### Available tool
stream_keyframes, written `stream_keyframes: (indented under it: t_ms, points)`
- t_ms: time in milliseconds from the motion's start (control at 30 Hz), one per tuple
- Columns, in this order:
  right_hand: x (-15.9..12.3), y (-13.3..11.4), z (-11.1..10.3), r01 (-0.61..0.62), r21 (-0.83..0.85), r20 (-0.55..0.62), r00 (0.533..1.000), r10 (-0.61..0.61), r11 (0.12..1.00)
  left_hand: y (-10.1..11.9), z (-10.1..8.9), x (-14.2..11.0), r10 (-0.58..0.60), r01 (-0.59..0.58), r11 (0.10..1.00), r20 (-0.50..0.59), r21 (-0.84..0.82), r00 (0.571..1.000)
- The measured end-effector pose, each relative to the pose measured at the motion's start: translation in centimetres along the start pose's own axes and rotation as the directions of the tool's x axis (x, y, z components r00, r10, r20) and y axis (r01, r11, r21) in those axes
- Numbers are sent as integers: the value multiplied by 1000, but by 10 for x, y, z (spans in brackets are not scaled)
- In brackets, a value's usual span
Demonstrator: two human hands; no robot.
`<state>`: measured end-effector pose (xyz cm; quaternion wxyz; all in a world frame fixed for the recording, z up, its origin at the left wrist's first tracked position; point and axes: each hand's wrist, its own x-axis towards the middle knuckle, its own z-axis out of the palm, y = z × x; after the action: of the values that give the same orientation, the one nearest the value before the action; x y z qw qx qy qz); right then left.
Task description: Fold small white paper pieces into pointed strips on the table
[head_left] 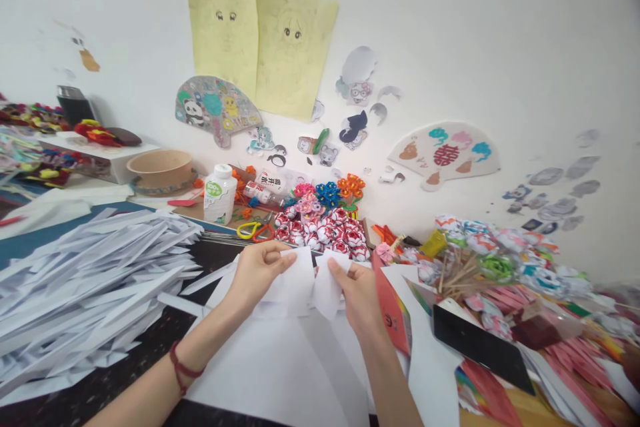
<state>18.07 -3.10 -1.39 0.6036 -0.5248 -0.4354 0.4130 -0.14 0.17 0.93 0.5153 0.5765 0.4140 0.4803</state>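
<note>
My left hand (pixel 263 270) pinches a small white piece of paper (pixel 301 273) between thumb and fingers. In my right hand (pixel 357 283) is another white piece of paper (pixel 327 293), gripped the same way. The two pieces are held up side by side, with a narrow gap between them at the top; whether they join lower down I cannot tell. Beneath both hands lie large white sheets (pixel 280 367) on the dark tabletop.
Folded white paper strips (pixel 95 287) pile up at left. Behind my hands are red-and-white paper flowers (pixel 325 230), scissors (pixel 255 231) and a white bottle (pixel 220 195). A black phone (pixel 483 347), a red packet (pixel 395 313) and wooden sticks (pixel 457 270) lie at right.
</note>
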Motion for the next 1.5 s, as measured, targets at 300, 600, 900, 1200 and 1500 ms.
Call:
stream_keyframes:
  t_ms: [300,600,900,1200,1500]
  points:
    - [2,-1,-1,48,54,23,998,-50,997,-3,5,0,-65,68,998,225,-8,972]
    - [6,3,-9,-58,-117,178,981,79,991,-13,3,1,128,-134,961,42,241,991]
    - [6,0,-12,-63,-137,110,991,78,989,-20,3,2,90,-87,985,-9,152,996]
    - [9,-7,-22,-47,-63,103,993,54,997,-8,-3,5,112,-111,993,-33,37,993]
    - [1,-7,-8,19,-188,340,939,48,982,-11,8,1,172,-180,938,52,297,984]
